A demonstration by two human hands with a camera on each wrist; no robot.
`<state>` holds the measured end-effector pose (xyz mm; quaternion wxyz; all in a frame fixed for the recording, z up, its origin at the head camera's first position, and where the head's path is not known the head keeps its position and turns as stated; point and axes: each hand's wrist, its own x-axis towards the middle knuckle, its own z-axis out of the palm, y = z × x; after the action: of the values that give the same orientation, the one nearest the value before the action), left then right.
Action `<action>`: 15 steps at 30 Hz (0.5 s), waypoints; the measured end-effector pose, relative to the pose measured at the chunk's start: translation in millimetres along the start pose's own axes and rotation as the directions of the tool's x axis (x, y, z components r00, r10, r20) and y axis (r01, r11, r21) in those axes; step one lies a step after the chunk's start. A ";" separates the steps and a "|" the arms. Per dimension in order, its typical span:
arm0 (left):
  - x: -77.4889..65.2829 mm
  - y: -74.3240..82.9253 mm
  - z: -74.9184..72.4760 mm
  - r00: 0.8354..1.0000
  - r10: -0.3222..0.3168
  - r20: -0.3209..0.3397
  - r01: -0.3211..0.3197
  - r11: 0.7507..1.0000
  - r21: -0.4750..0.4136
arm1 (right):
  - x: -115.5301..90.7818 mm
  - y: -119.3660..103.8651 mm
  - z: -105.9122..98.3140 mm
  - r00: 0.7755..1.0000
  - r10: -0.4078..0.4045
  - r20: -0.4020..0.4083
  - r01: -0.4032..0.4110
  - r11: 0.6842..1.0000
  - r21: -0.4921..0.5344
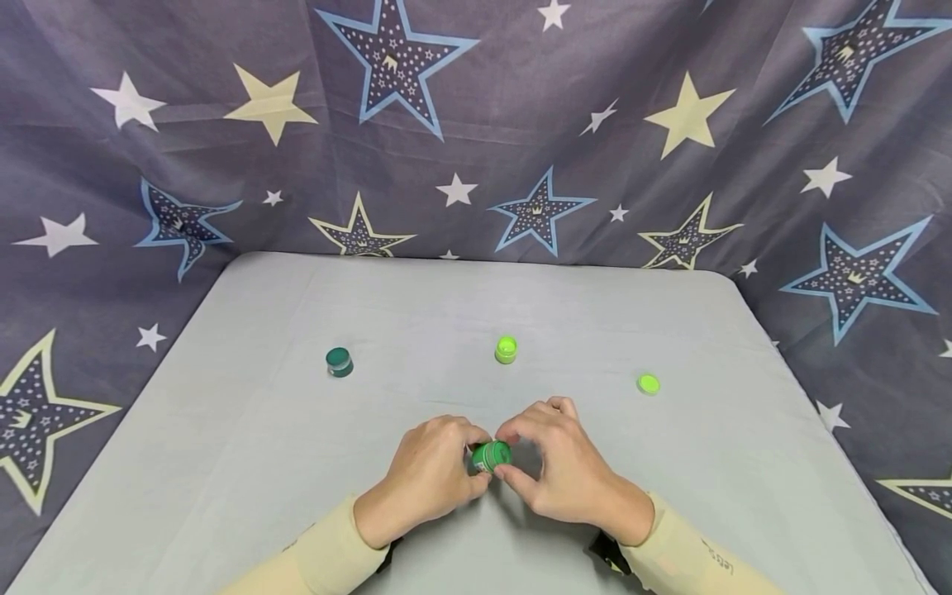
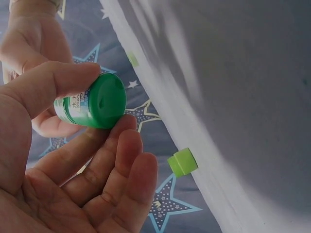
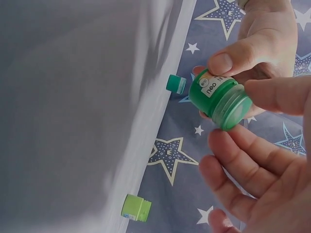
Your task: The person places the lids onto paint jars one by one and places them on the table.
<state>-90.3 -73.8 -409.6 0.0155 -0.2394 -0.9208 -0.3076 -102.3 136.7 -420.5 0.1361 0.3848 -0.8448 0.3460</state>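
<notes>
Head view shows both hands meeting near the table's (image 1: 223, 397) front edge, the left hand (image 1: 427, 475) and right hand (image 1: 565, 471) each pinching the green jar (image 1: 491, 455) between thumb and fingers. Beyond them, well apart, stand a dark green jar (image 1: 339, 361), a lime jar (image 1: 506, 349) and a lime lid (image 1: 649, 383).

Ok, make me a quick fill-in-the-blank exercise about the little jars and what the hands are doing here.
1. Both hands hold one small ____ jar between them.
2. The left hand grips the jar's base, while the right hand pinches its ____.
3. The bright lime lid lies on the table, off to the person's ____.

Missing words: green; lid; right
</notes>
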 end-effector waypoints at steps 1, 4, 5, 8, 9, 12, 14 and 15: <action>0.0 0.1 0.1 1.000 0.001 -0.001 -0.001 1.000 0.001 | 0.1 -0.3 0.1 1.000 0.007 0.000 -0.007 1.000 -0.002; 0.4 0.1 0.8 1.000 0.000 -0.003 0.000 1.000 0.002 | 0.3 -1.0 0.2 1.000 0.019 -0.003 -0.019 1.000 -0.014; 0.5 0.1 0.8 1.000 -0.002 -0.002 0.002 1.000 0.001 | 0.3 -1.1 0.3 1.000 0.025 -0.003 -0.025 1.000 -0.015; 0.5 0.1 0.8 1.000 -0.005 0.000 0.005 1.000 -0.002 | 0.2 -1.3 0.6 0.999 0.039 -0.004 -0.039 0.999 -0.022; 0.5 0.1 0.7 1.000 -0.005 0.000 0.005 1.000 -0.003 | 0.1 -1.2 0.9 0.999 0.045 -0.004 -0.045 0.999 -0.022; 0.5 0.2 0.4 1.000 -0.006 0.001 0.006 1.000 -0.006 | -0.2 -1.0 1.4 0.999 0.053 -0.007 -0.054 0.998 -0.028; 0.6 0.3 0.2 1.000 -0.007 0.002 0.007 1.000 -0.009 | -0.4 -0.7 1.9 0.998 0.054 -0.013 -0.054 0.998 -0.034; 0.7 0.4 0.1 1.000 -0.008 0.004 0.008 1.000 -0.010 | -0.5 -0.5 2.2 0.998 0.054 -0.015 -0.055 0.998 -0.038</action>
<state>-90.7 -73.2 -409.3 0.0114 -0.2364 -0.9202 -0.3118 -101.5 135.2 -422.1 0.1400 0.3565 -0.8604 0.3361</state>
